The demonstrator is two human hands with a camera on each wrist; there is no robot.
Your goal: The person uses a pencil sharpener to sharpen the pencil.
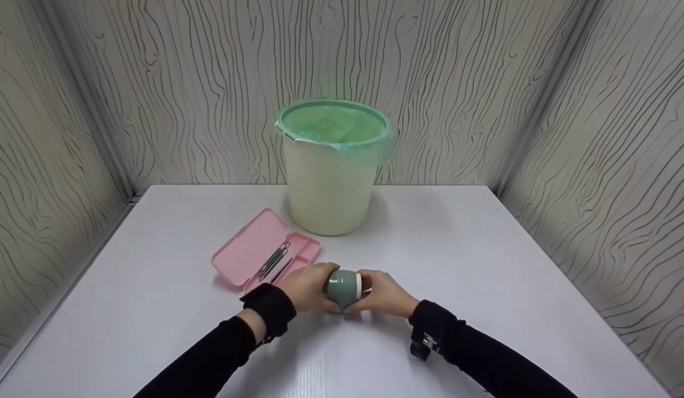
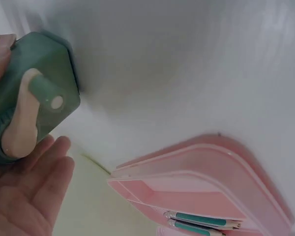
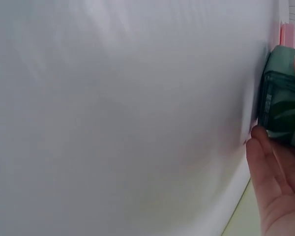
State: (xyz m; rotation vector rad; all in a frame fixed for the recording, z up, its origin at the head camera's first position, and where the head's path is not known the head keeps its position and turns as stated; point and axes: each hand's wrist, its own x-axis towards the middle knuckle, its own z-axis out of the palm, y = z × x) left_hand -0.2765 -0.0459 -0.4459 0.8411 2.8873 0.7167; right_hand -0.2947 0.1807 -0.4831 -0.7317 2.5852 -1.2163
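Observation:
A green crank pencil sharpener [image 1: 342,287] is close over the white table in front of the person. My left hand [image 1: 308,288] grips it from the left side, and my right hand [image 1: 385,294] holds it from the right, fingers behind and thumb in front. In the left wrist view, the sharpener [image 2: 51,56] shows its beige crank arm [image 2: 23,120] with a green knob. Fingers lie above and below its body there. The right wrist view shows a dark see-through drawer on the sharpener [image 3: 280,103], with the right hand [image 3: 278,182] under it.
An open pink pencil case [image 1: 253,249] lies left of the hands, with several pencils [image 1: 274,260] in it. Behind stands a cream bin [image 1: 330,188] lined with a green bag [image 1: 342,124]. Patterned walls [image 1: 209,83] enclose the white table [image 1: 458,249] at the back and sides.

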